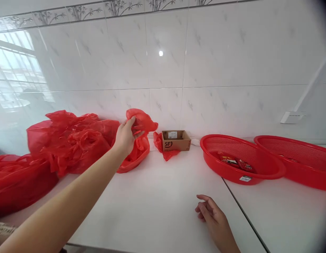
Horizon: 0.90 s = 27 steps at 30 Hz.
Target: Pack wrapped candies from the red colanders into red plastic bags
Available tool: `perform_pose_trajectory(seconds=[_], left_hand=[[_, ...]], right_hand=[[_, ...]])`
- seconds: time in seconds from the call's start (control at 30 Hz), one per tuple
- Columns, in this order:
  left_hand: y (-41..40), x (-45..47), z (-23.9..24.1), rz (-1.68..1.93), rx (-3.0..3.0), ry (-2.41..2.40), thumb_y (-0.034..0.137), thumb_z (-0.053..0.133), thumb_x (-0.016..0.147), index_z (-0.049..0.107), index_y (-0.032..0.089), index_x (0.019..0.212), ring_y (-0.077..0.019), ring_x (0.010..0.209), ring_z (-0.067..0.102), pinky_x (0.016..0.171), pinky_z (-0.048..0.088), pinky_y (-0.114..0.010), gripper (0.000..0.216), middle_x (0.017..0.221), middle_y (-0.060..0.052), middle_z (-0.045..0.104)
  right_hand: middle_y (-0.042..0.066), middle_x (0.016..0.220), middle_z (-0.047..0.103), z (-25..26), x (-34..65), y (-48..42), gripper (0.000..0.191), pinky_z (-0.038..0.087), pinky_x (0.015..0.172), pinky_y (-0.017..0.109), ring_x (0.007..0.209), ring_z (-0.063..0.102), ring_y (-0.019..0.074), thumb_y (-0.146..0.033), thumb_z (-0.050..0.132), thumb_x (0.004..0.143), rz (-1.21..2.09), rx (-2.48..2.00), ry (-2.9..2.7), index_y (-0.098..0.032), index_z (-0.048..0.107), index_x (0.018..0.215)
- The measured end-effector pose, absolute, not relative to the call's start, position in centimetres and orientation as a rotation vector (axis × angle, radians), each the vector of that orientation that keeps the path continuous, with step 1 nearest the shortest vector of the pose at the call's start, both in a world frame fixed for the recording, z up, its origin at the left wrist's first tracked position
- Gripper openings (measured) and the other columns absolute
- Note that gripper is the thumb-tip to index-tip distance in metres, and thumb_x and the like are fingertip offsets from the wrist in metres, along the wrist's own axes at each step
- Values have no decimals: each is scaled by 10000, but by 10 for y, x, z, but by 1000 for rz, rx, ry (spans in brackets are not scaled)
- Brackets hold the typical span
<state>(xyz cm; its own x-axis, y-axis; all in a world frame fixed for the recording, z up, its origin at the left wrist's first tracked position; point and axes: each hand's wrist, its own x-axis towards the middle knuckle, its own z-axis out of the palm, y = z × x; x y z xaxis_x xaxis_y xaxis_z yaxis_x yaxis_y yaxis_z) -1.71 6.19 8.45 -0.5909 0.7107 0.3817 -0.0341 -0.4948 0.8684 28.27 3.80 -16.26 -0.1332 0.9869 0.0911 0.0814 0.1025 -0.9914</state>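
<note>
My left hand reaches forward and is closed on the upper part of a red plastic bag, lifting that part off the table. Below it, a bulging red bundle rests on the white table; I cannot tell whether it belongs to the same bag. My right hand hovers above or rests on the front of the table, its fingers loosely curled and apart, with nothing seen in it. Nearest to the right hand is a red plastic basket with a few red packets inside.
More red plastic bags are heaped at the left, with a filled red bag nearer the edge. A small open cardboard box stands by the tiled wall, partly on a red bag. Another red basket sits far right.
</note>
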Motion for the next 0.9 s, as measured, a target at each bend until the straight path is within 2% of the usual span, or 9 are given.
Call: perform_pose_trajectory(seconds=[0.13, 0.3, 0.37, 0.43, 0.53, 0.7, 0.77, 0.83, 0.9], left_hand=[[45, 41, 62, 1754, 1089, 1042, 371, 645, 813, 667, 187, 820, -186, 760, 648, 653, 547, -306, 185, 860, -53, 653], [21, 98, 21, 1253, 1025, 870, 454, 609, 838, 720, 240, 885, -218, 839, 652, 669, 551, -315, 245, 952, -77, 701], [10, 110, 10, 1078, 1025, 812, 500, 570, 848, 725, 255, 942, -240, 861, 652, 686, 553, -343, 304, 1008, -93, 705], [3, 112, 6, 959, 1070, 825, 531, 549, 845, 725, 245, 972, -273, 896, 652, 723, 554, -385, 360, 1051, -117, 701], [8, 91, 9, 1090, 1123, 1029, 516, 586, 804, 719, 268, 968, -303, 979, 646, 739, 554, -397, 326, 1132, -92, 686], [20, 47, 13, 1556, 1170, 1388, 477, 633, 771, 618, 392, 1170, -278, 1197, 564, 804, 534, -358, 408, 1364, 28, 564], [15, 54, 5, 1443, 1321, 1441, 484, 685, 726, 601, 399, 1198, -277, 1132, 594, 802, 525, -360, 487, 1326, -2, 587], [7, 76, -9, 1137, 1457, 1385, 475, 733, 677, 623, 356, 1182, -287, 1013, 628, 748, 524, -367, 530, 1225, -63, 639], [1, 103, -23, 890, 1502, 1255, 441, 737, 681, 670, 301, 1102, -286, 919, 644, 713, 516, -370, 449, 1084, -93, 688]], right_hand=[[55, 813, 652, -135, 280, 21, 397, 522, 658, 315, 699, 610, 188, -519, 562, 846, 932, -1058, -1269, -213, 588, 1099], [109, 1251, 570, -89, 266, 10, 506, 510, 849, 340, 1069, 577, 228, -404, 608, 848, 678, -968, -1360, -257, 443, 1304], [88, 1186, 599, -81, 262, 14, 489, 514, 803, 313, 1000, 591, 210, -400, 611, 844, 690, -988, -1423, -253, 466, 1288], [43, 947, 647, -80, 265, 19, 321, 504, 702, 280, 817, 599, 178, -378, 558, 875, 733, -1037, -1492, -240, 552, 1164], [8, 750, 624, -88, 282, 25, 193, 469, 624, 263, 699, 572, 164, -339, 498, 896, 732, -1111, -1540, -230, 612, 1008], [28, 791, 649, -98, 320, 33, 236, 478, 664, 293, 716, 578, 180, -395, 536, 869, 701, -1200, -1399, -207, 615, 988], [32, 795, 658, -97, 319, 31, 262, 486, 692, 310, 722, 585, 187, -424, 565, 855, 767, -1173, -1369, -199, 616, 978], [44, 811, 675, -94, 306, 25, 285, 496, 706, 326, 733, 601, 198, -440, 600, 834, 859, -1127, -1326, -191, 624, 971], [53, 840, 688, -89, 288, 15, 280, 501, 700, 329, 747, 613, 207, -427, 629, 818, 973, -1055, -1319, -191, 636, 968]])
